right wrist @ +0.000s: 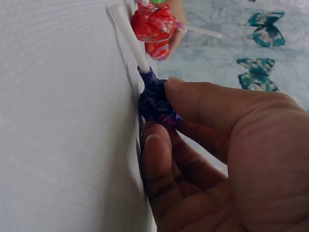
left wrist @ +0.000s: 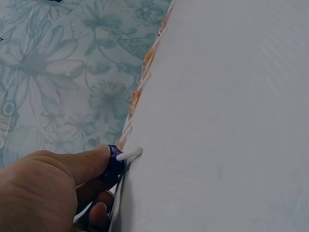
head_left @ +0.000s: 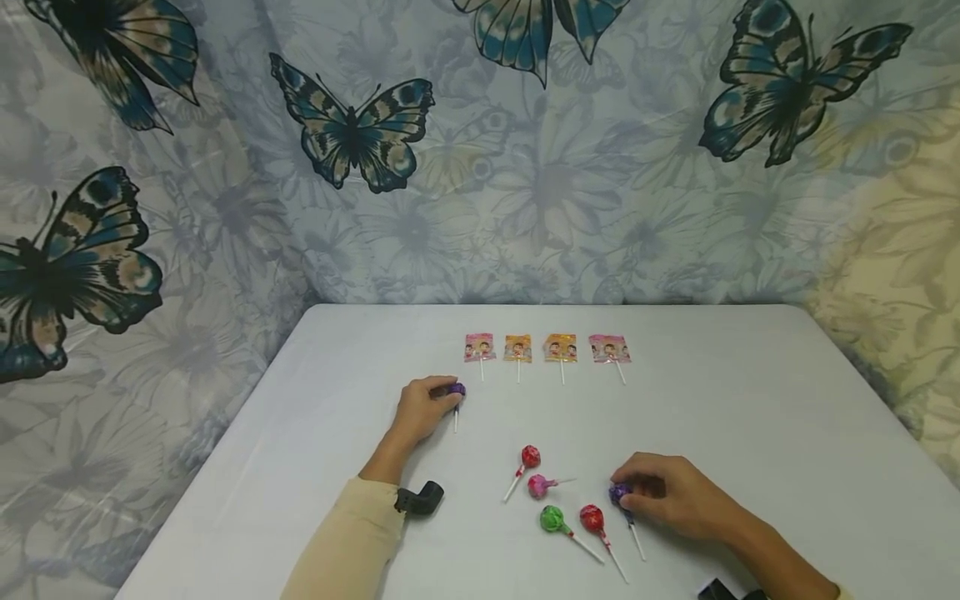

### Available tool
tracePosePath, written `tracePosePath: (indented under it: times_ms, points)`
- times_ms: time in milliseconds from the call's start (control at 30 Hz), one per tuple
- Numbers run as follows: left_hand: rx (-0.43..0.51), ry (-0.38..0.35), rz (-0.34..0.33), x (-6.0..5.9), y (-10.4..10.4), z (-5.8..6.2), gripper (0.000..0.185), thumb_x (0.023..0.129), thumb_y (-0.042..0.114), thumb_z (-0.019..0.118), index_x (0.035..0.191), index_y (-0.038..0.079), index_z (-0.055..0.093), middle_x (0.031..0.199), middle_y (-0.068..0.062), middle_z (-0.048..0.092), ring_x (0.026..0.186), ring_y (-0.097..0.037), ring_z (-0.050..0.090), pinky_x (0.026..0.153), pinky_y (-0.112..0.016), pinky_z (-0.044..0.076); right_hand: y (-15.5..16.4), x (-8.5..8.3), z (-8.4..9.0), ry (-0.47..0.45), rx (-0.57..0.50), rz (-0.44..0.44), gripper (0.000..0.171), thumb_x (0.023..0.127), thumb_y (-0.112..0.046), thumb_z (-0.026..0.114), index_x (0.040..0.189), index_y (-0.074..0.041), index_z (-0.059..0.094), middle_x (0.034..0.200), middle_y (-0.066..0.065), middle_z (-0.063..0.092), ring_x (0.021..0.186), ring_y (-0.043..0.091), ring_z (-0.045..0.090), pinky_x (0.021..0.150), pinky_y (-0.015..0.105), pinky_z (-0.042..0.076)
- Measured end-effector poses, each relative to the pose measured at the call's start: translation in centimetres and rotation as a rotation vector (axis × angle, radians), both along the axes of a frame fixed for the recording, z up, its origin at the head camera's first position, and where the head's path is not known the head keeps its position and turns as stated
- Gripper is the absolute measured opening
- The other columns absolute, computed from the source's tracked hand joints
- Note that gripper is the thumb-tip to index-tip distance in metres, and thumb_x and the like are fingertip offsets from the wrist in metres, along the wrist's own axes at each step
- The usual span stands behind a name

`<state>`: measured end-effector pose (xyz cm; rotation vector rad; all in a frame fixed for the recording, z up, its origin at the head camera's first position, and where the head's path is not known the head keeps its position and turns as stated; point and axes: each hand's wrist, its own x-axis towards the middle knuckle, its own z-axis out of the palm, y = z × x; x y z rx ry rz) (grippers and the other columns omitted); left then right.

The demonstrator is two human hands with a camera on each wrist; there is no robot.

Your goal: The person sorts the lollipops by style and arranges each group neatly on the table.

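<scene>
Pinches the head of a purple-wrapped lollipop between thumb and fingertips of the right hand; leaves its stick ungripped. Lies leftward from the right palm, with long axis slanting toward the wearer and slightly right, roughly parallel to the near red lollipop just beside it. Likewise pinches, at the left hand, a second purple lollipop by the head, rightward from the palm, with stick almost straight toward the wearer. Cannot tell contact or clearance between either head and the white tabletop. Note, between the hands, a green lollipop, a pink lollipop and a far red lollipop, apart from all fingers. Note, farthest out, a row: leftmost pink packet just beyond the left-hand fingers, then first orange packet, second orange packet and rightmost pink packet, with sticks toward the wearer.
</scene>
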<state>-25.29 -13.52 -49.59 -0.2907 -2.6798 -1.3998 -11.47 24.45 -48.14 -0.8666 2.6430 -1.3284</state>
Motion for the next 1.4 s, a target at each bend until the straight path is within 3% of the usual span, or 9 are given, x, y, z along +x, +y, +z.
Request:
tracePosePath:
  times_ms: [300, 567, 1100, 1400]
  points:
    - [-0.005, 0.002, -0.009, -0.2, 0.0, -0.1, 0.029, 0.084, 0.011, 0.076, 0.112, 0.005, 0.072, 0.104, -0.01, 0.068, 0.097, -0.024, 0.061, 0.085, -0.041, 0.048, 0.0, -0.1, 0.8, -0.035, 0.039, -0.048, 0.017, 0.086, -0.018, 0.075, 0.103, -0.018, 0.07, 0.095, -0.009, 0.064, 0.079, 0.009, 0.056, 0.07, 0.023, 0.049]
    - [0.014, -0.011, 0.018, 0.0, 0.1, -0.2, 0.028, 0.084, 0.011, 0.076, 0.111, 0.006, 0.073, 0.101, -0.008, 0.068, 0.092, -0.021, 0.06, 0.082, -0.039, 0.048, 0.0, -1.4, 2.6, -0.014, 0.018, -0.067, 0.018, 0.087, -0.017, 0.074, 0.104, -0.013, 0.07, 0.095, -0.006, 0.064, 0.081, 0.011, 0.06, 0.076, 0.024, 0.053]
    - [0.007, 0.008, 0.0, 0.1, 0.2, 0.1, 0.029, 0.083, 0.01, 0.076, 0.111, 0.005, 0.072, 0.105, -0.01, 0.069, 0.096, -0.023, 0.062, 0.084, -0.04, 0.049, -4.5, -7.4, 6.3, -0.022, 0.002, -0.061, 0.02, 0.085, -0.01, 0.074, 0.104, -0.004, 0.071, 0.095, 0.001, 0.067, 0.084, 0.016, 0.064, 0.078, 0.031, 0.054]
    - [0.016, -0.007, 0.004, 0.1, 0.1, 0.3, 0.028, 0.084, 0.011, 0.076, 0.112, 0.005, 0.072, 0.104, -0.009, 0.068, 0.095, -0.023, 0.061, 0.085, -0.041, 0.048, -7.0, -10.0, 6.1, -0.064, -0.003, -0.085, 0.02, 0.086, -0.012, 0.074, 0.104, -0.004, 0.071, 0.094, 0.002, 0.068, 0.084, 0.018, 0.064, 0.073, 0.031, 0.054]
